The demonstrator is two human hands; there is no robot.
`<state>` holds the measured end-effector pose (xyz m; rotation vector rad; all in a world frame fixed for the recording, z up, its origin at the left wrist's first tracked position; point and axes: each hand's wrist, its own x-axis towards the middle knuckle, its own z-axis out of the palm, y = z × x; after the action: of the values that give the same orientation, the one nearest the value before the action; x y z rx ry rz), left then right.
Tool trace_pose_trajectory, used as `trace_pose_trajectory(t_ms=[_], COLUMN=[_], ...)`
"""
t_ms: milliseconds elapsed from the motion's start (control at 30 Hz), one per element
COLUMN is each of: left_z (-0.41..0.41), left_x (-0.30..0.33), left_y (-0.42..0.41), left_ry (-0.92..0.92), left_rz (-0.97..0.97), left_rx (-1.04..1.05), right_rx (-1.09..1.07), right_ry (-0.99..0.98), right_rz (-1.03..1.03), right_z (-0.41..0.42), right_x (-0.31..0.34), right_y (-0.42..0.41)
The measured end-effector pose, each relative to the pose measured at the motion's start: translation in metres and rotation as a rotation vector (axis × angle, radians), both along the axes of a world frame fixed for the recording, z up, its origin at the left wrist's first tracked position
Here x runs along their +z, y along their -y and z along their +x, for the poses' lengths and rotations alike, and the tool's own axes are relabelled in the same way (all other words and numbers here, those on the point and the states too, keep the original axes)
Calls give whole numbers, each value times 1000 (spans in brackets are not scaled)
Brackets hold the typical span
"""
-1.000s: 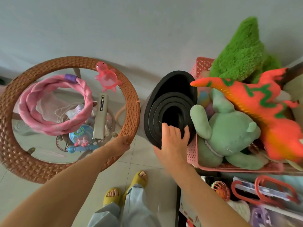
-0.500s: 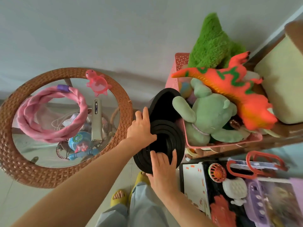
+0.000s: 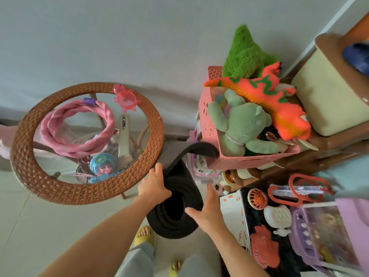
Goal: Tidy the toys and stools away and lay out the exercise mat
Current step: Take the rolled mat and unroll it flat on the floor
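The rolled black exercise mat (image 3: 179, 204) hangs end-on in front of me, between the round table and the pink basket. Its loose outer flap (image 3: 201, 149) curls up against the basket's lower corner. My left hand (image 3: 154, 188) grips the roll's left rim, thumb pointing up. My right hand (image 3: 206, 211) holds the right side, thumb laid over the roll's open end. A green plush bear (image 3: 242, 126), an orange dinosaur (image 3: 265, 96) and a green furry toy (image 3: 245, 56) are piled in the pink basket (image 3: 239, 161).
To the left stands a rattan table (image 3: 85, 191) with a glass top, which carries a pink ring (image 3: 79, 144), a pink turtle toy (image 3: 125, 97) and a remote (image 3: 124, 134). A cream-cushioned stool (image 3: 323, 92) stands right of the basket. Boxed toys (image 3: 279, 214) lie lower right. My slippered feet (image 3: 143, 233) are below the roll.
My left hand left the table rim and took hold of the roll. Both hands drew the mat away from the basket toward me, and its outer flap came loose.
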<state>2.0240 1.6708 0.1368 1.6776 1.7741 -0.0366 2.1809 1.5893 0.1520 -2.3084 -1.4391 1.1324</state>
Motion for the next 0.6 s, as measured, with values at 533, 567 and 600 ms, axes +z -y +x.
trace_pose_trajectory(t_ms=[533,567,600], left_z=[37,35,30], left_x=[24,26,28], left_y=[172,182,194], left_ry=[63,70,78], left_rz=[69,62,54], left_rx=[372,399,430], right_rx=[290,322,348], right_ry=[340,290,226], right_rz=[151,132,124], right_z=[44,40,34], right_x=[14,14,14], right_y=[99,103,109])
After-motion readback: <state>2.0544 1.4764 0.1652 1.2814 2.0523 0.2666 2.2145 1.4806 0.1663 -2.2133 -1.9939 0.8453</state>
